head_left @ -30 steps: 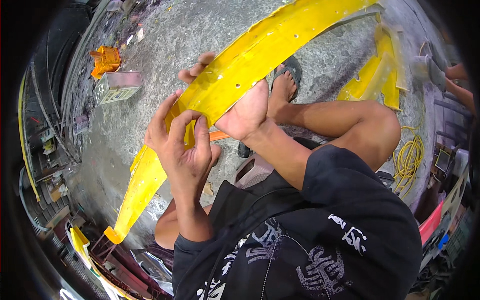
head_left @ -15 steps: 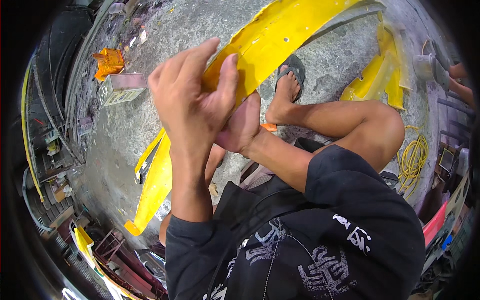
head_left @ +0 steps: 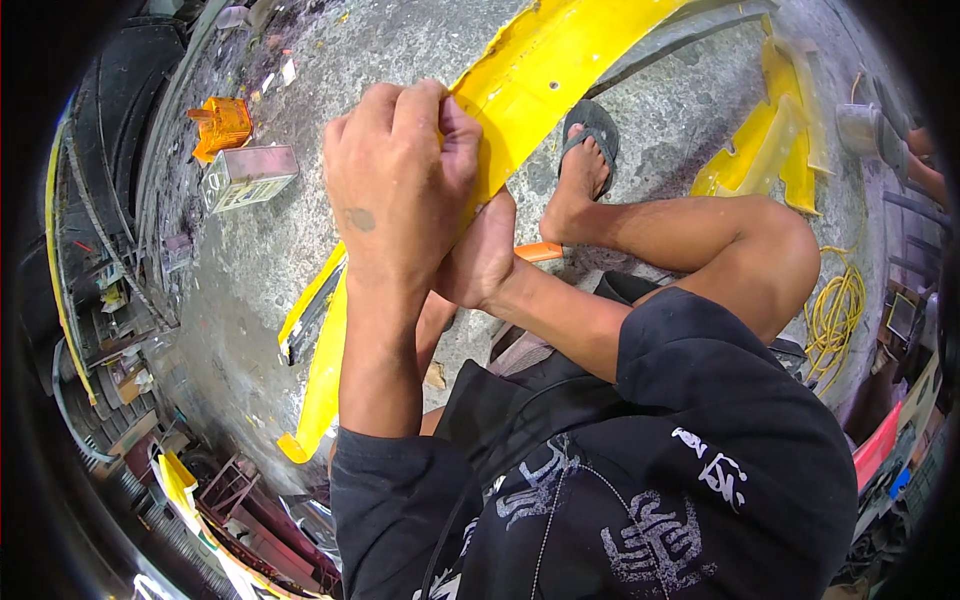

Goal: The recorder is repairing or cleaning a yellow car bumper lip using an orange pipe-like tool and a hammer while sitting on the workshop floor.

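A long, curved yellow panel (head_left: pixel 540 100) with chipped paint and small holes rises from my hands toward the far edge of the view. My left hand (head_left: pixel 400 175) is closed over its near part, fingers curled at the edge and thumb bent toward them. Beneath and right of it, my right hand (head_left: pixel 482 255) holds the panel's lower edge; its fingers are mostly hidden behind the panel. Another yellow length (head_left: pixel 322 390) shows left of my left forearm. Whether it belongs to the same panel I cannot tell.
On the concrete floor at left stand a rectangular metal can (head_left: pixel 250 178) and an orange container (head_left: pixel 222 128). More yellow panel pieces (head_left: pixel 760 150) lie at right, above a coiled yellow cable (head_left: pixel 833 315). A sandaled foot (head_left: pixel 585 165) rests beyond my hands. Another person's arm (head_left: pixel 925 165) shows at far right.
My left hand's fingers, stretched out earlier, have curled down onto the panel. The hand has moved slightly right. My right hand stays under the panel, almost in place.
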The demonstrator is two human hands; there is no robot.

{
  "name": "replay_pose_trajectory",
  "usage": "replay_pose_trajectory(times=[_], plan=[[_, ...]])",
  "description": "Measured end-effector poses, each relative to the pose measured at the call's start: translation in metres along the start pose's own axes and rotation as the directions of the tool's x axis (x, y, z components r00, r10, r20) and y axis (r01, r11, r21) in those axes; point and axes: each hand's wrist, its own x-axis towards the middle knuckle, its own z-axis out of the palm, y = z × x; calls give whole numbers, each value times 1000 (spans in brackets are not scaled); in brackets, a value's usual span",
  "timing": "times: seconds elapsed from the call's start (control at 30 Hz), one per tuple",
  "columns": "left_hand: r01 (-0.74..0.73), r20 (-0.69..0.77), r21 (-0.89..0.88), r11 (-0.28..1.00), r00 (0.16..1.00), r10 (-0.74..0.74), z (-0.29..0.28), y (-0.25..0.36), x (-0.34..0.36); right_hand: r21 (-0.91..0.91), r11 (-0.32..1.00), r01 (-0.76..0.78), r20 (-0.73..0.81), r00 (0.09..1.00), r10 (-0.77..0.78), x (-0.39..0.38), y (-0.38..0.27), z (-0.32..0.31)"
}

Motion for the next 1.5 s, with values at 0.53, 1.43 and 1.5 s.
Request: replay_pose_trajectory(times=[0.53,1.43,1.5], plan=[[224,58,-370,901,974,-219,7,-5,-2,36,999,-39,-32,999,40,-5,-3,1],[560,463,-698,446,828,-315,-8,-24,5,-126,992,5,37,999,-1,-7,-3,3],[577,484,-686,444,817,-314,-11,-22,7,-137,990,10,60,998,-2,-7,-4,4]])
